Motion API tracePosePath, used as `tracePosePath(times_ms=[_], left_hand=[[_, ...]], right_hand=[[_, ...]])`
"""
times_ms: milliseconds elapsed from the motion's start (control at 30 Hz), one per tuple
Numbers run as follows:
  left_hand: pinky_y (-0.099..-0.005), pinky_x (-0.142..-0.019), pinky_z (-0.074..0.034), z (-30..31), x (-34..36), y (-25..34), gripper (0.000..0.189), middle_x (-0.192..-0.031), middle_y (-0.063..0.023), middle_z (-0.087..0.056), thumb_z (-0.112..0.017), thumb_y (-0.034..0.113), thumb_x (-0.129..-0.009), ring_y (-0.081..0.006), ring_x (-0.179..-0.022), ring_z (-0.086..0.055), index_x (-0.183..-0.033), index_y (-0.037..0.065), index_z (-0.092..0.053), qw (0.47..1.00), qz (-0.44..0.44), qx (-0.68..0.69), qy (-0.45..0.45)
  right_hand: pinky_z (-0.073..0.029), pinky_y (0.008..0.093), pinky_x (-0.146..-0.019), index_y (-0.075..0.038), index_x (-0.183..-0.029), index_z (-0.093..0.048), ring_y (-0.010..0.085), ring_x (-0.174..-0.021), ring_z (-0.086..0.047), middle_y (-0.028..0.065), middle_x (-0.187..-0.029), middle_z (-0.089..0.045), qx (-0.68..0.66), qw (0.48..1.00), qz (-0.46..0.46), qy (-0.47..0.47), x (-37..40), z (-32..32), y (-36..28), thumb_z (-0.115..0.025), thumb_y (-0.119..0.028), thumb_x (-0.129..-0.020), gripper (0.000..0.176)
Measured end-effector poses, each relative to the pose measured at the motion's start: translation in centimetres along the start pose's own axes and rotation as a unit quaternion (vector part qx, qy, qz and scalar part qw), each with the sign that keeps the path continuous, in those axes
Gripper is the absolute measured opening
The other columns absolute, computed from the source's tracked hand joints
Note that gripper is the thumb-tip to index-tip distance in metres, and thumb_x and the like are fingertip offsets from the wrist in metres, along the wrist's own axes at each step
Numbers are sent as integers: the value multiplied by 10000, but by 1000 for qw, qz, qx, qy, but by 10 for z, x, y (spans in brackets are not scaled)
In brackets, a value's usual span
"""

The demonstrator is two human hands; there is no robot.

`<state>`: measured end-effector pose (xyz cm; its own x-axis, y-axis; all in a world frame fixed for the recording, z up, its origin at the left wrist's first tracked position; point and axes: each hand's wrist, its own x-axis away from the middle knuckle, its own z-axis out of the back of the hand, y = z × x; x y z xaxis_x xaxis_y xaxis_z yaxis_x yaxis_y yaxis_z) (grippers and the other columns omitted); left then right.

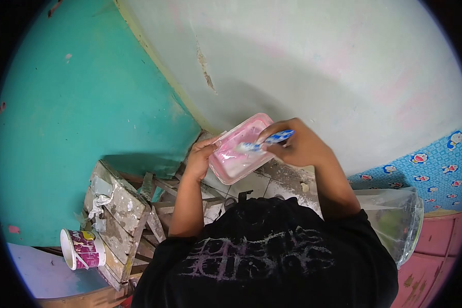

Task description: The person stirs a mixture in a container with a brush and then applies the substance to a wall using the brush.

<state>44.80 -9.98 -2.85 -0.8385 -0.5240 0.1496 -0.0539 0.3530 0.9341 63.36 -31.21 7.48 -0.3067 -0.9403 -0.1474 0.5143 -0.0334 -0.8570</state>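
Note:
A shallow pink plastic tray (230, 173) smeared with whitish-pink paint is held tilted in front of me. My left hand (203, 156) grips its left rim, thumb over the edge. In my right hand (297, 143) is a paintbrush (280, 136) with a blue and white handle. Its pale head is down inside the tray, over or in the paint; the exact contact is blurred. The fingers of my right hand are closed round the handle and hide part of it.
A paint-stained wooden stepladder (120, 215) stands at left, with a white and purple bucket (82, 250) beside it. Green (87, 102) and whitish (318, 66) walls meet ahead. At right are a plastic-wrapped object (390, 215), blue patterned wall covering (421, 169) and a pink surface (436, 251).

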Motion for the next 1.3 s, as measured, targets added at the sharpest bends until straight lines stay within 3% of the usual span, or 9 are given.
tracePosePath(times_ms=[100,200,333,533,767,900,1100,1233,1300], left_hand=[[-290,-928,-456,-2,3,-3,313,-1099,-111,-679,-565,33,-882,-178,-996,-627,-1177,-47,-637,1000,-14,-3,-8],[-285,-942,-444,-6,7,-4,309,-1127,-103,-669,-572,26,-883,-174,-1026,-613,-1177,-37,-642,999,-14,-23,-26],[-282,-952,-436,-14,8,-5,311,-1169,-96,-654,-582,12,-877,-176,-1058,-599,-1179,-21,-647,998,-17,-33,-57],[-291,-974,-422,-16,8,-3,304,-1194,-111,-641,-589,9,-872,-188,-1089,-589,-1167,-11,-658,997,-23,-25,-67],[-293,-998,-398,-16,3,-12,289,-1238,-119,-606,-596,-16,-856,-201,-1145,-554,-1133,-10,-675,995,-40,-77,-57],[-294,-995,-401,-22,5,-8,278,-1228,-117,-605,-605,-16,-853,-204,-1144,-554,-1121,-17,-677,989,-67,-121,-60],[-296,-994,-402,-20,4,-16,273,-1228,-116,-603,-606,-10,-853,-206,-1144,-555,-1117,-18,-679,990,-65,-113,-48],[-298,-994,-403,-14,1,-23,279,-1231,-114,-601,-600,-21,-848,-207,-1143,-555,-1116,-20,-679,997,-32,-67,-38],[-298,-994,-403,-13,-1,-24,282,-1228,-114,-603,-595,-25,-846,-207,-1141,-556,-1115,-21,-680,997,-33,-49,-39]], right_hand=[[-508,314,-744,6,-929,-695,215,-844,-658,135,-917,-701,44,998,-37,-3,10,26,-20,-689,-6,-754,176],[-502,331,-677,-56,-961,-714,251,-700,-634,142,-847,-694,41,999,10,-26,16,21,2,-682,-76,-755,209],[-507,329,-698,-45,-961,-714,232,-757,-649,128,-911,-701,4,996,-22,-81,19,4,5,-694,-78,-765,200],[-509,307,-722,-8,-942,-703,167,-786,-652,110,-872,-706,-75,996,-30,44,36,34,-3,-681,-17,-774,170],[-506,315,-722,3,-927,-697,206,-775,-659,143,-852,-697,-23,999,-35,19,43,-5,1,-675,-28,-775,156],[-501,293,-715,15,-942,-685,156,-785,-645,120,-872,-702,-135,987,-73,48,41,-38,13,-671,-35,-831,122],[-503,257,-767,53,-984,-650,131,-847,-639,100,-933,-703,-206,953,-89,203,45,-37,34,-638,22,-862,126],[-511,289,-777,-16,-998,-673,203,-842,-676,132,-951,-701,-187,950,136,212,40,-44,49,-681,-22,-842,157],[-522,314,-771,-55,-1007,-682,253,-846,-676,132,-946,-694,-53,978,149,137,44,-45,44,-708,-46,-811,198]])
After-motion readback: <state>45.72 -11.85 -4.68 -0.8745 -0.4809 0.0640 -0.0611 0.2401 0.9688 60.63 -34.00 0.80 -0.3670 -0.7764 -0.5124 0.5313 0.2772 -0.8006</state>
